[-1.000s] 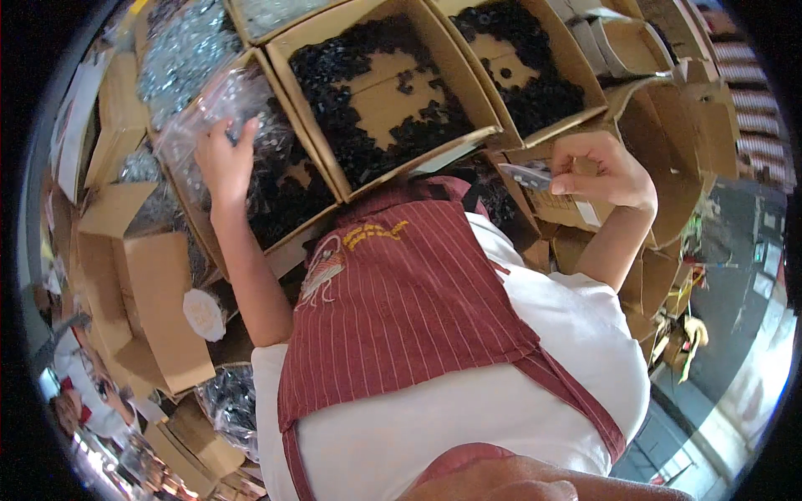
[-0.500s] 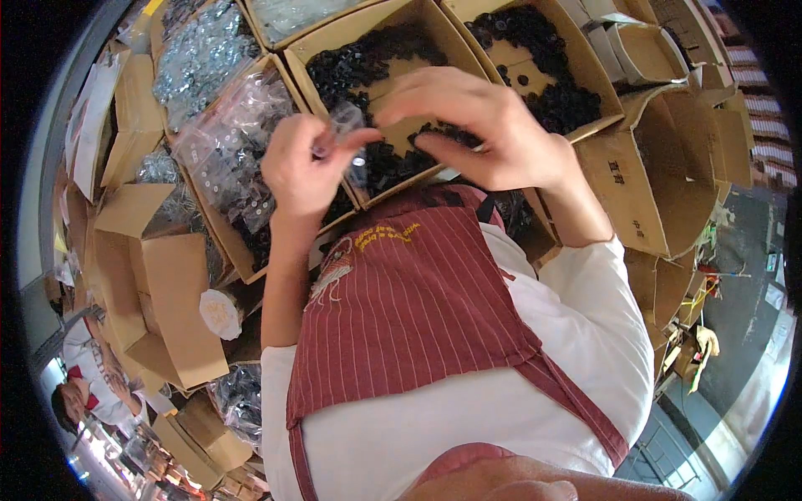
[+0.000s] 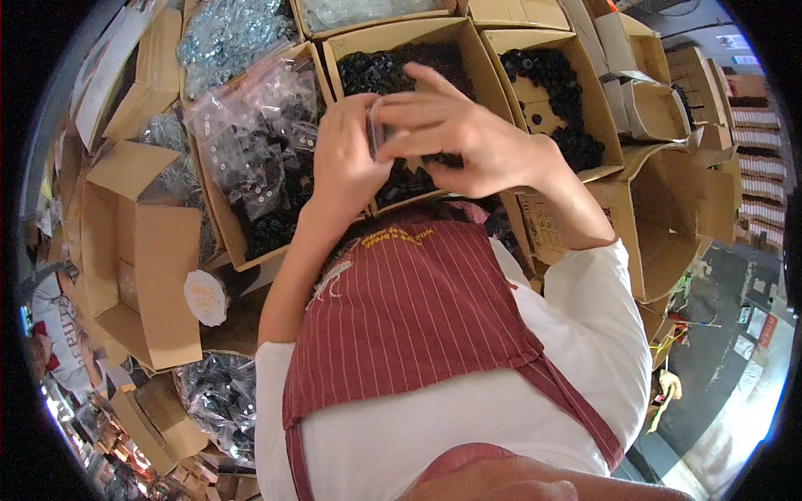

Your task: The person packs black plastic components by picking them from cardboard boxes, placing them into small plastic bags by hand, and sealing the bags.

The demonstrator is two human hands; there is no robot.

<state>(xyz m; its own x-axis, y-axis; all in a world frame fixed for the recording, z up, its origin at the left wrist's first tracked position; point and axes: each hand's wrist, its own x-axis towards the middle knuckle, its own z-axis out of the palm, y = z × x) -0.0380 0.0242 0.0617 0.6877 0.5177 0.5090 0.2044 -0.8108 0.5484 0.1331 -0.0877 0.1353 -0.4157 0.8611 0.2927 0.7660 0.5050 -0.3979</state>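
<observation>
My left hand [image 3: 344,159] is closed on the upright edge of a small clear plastic bag [image 3: 375,127], above the middle carton. From the right, my right hand [image 3: 472,138] reaches across with its fingers spread and slightly blurred. Two of its fingertips touch the bag, one finger points up and away, and its thumb stands apart. What the bag holds is hidden by the fingers. Below both hands, a cardboard box [image 3: 418,35] holds many small black plastic parts [image 3: 368,73]. Another box [image 3: 528,93] of black round parts stands right of it.
Left of my hands, an open box [image 3: 219,224] holds filled clear bags [image 3: 251,150]. Behind it lie more clear packets [image 3: 230,42]. Empty-looking cartons [image 3: 167,275] stand at far left, and another carton [image 3: 660,217] at right. A person [image 3: 63,334] is at the far left.
My hands have come together; the right fingers now touch the bag, and the left hand has moved right with it. The whole view has shifted somewhat.
</observation>
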